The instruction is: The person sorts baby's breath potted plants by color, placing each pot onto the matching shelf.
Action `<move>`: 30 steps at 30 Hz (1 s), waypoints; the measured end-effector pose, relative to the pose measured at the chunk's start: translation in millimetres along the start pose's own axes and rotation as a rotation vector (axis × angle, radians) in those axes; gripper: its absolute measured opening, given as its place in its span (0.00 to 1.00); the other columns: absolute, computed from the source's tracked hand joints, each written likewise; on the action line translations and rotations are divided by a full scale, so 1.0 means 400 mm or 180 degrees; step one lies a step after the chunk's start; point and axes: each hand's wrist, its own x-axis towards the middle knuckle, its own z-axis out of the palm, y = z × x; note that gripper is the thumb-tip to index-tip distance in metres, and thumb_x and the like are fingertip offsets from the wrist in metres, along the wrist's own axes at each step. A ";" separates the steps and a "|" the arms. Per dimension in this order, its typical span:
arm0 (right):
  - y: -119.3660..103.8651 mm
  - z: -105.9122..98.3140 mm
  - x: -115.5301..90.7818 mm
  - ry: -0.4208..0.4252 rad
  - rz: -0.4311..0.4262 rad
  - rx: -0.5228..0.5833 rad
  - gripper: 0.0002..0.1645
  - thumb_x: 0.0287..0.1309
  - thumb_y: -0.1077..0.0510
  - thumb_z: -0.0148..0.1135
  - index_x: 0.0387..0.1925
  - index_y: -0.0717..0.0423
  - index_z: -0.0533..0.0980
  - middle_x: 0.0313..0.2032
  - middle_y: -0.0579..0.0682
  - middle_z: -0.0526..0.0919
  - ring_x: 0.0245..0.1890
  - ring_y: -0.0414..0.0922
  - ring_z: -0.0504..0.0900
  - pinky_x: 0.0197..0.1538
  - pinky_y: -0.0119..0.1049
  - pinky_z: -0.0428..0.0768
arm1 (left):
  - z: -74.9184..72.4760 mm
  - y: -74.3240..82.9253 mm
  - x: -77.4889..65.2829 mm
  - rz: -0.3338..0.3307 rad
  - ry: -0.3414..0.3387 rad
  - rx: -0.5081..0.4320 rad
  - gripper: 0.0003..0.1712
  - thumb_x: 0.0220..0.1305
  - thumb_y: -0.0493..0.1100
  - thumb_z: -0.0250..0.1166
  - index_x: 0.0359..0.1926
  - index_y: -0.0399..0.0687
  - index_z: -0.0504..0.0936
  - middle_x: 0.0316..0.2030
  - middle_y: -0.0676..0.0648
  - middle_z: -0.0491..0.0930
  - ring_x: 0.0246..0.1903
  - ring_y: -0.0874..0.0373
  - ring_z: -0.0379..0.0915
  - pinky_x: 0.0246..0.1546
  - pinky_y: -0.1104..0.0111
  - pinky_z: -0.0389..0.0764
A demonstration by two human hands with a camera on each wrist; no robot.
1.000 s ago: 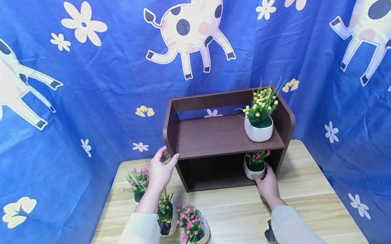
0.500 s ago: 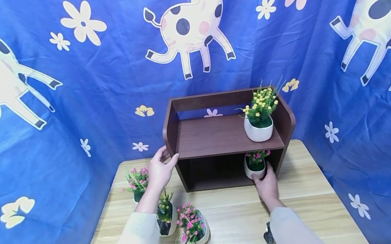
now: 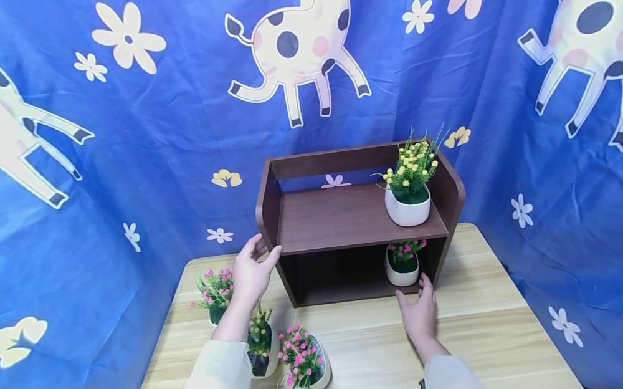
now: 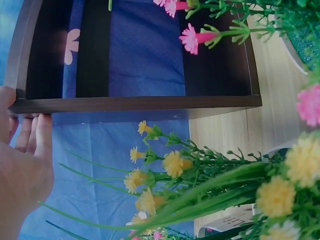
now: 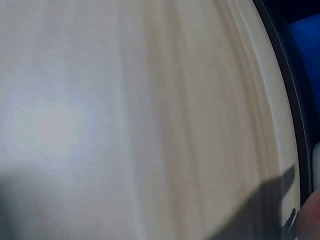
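Note:
A dark brown two-tier shelf (image 3: 337, 219) stands on the table. My left hand (image 3: 250, 276) holds its left side panel, thumb at the front edge and fingers behind; the left wrist view shows the fingers against the panel (image 4: 135, 104). On the lower tier, at the right end, sits a white pot of pink flowers (image 3: 402, 269). My right hand (image 3: 419, 314) is just in front of it, thumb and fingers spread, holding nothing. Above, on the upper tier's right side, stands a white pot of yellow flowers (image 3: 407, 207).
Left of the shelf are a pink-flowered pot (image 3: 216, 292), a yellow-flowered pot (image 3: 262, 340) and another pink-flowered pot (image 3: 303, 363); my left forearm passes over them. A blue printed curtain (image 3: 184, 113) hangs behind the wooden table (image 3: 375, 351).
My right hand has let go of the pink-flowered pot on the lower tier and drawn back a little toward me. My left hand stays on the shelf.

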 end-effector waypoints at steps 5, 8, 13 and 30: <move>0.013 0.000 -0.058 -0.0154 0.0086 0.0042 0.51 0.57 0.53 0.73 0.76 0.56 0.56 0.68 0.64 0.68 0.65 0.65 0.72 0.66 0.61 0.75 | 0.001 0.004 -0.001 0.0029 -0.0012 -0.0034 0.30 0.58 0.52 0.75 0.61 0.56 0.78 0.55 0.46 0.84 0.57 0.54 0.81 0.58 0.61 0.84; 0.015 0.003 -0.095 -0.0250 0.0081 0.0117 0.52 0.56 0.54 0.73 0.76 0.56 0.56 0.68 0.65 0.67 0.64 0.66 0.72 0.67 0.58 0.77 | 0.001 0.007 -0.003 0.0019 -0.0003 -0.0035 0.29 0.58 0.52 0.75 0.60 0.55 0.79 0.55 0.46 0.84 0.56 0.54 0.81 0.57 0.63 0.84; 0.000 0.010 -0.157 -0.0460 0.0081 0.0382 0.52 0.55 0.56 0.74 0.75 0.54 0.56 0.68 0.64 0.66 0.65 0.65 0.73 0.65 0.56 0.79 | 0.001 0.007 -0.005 -0.0025 0.0031 0.0034 0.29 0.59 0.53 0.75 0.60 0.56 0.79 0.54 0.48 0.85 0.56 0.55 0.82 0.55 0.69 0.85; -0.011 0.057 -0.331 -0.1081 -0.0426 0.0338 0.53 0.46 0.57 0.80 0.72 0.41 0.64 0.65 0.48 0.68 0.61 0.50 0.76 0.64 0.43 0.81 | -0.001 0.004 -0.006 -0.0039 0.0024 0.0033 0.29 0.59 0.55 0.74 0.60 0.56 0.79 0.55 0.47 0.85 0.56 0.55 0.81 0.57 0.64 0.84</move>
